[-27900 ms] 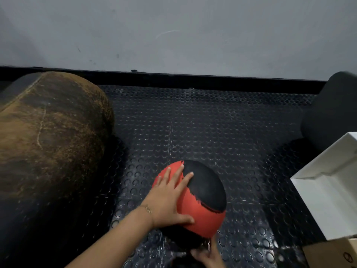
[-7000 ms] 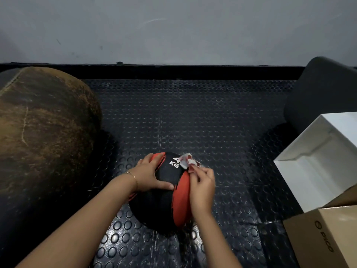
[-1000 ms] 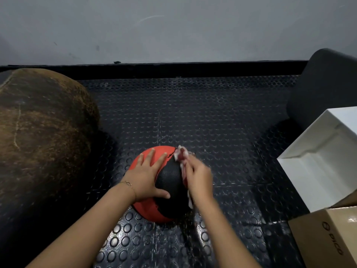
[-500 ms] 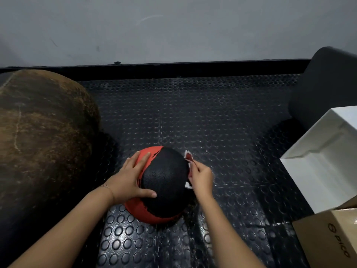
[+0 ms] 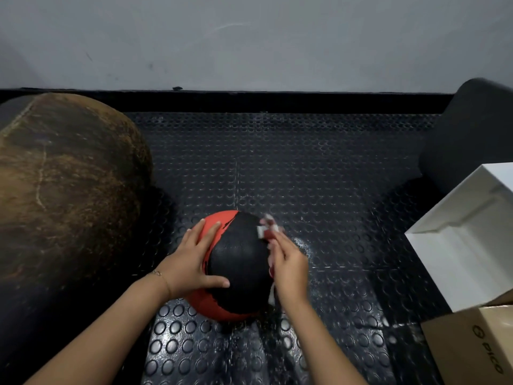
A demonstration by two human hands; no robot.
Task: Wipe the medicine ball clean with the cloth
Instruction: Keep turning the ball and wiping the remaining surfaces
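The studded black floor bears a medicine ball, worn brown bag, white box and cardboard box.

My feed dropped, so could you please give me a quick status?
Left grip flat on ball, steadying. Right grip holds cloth against ball's right side. Nothing in the way.

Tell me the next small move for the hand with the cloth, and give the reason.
Probably sweep the cloth across the top black panel. The right hand holds it against the right side of the medicine ball only, while the left hand lies flat on the red left side, steadying it.
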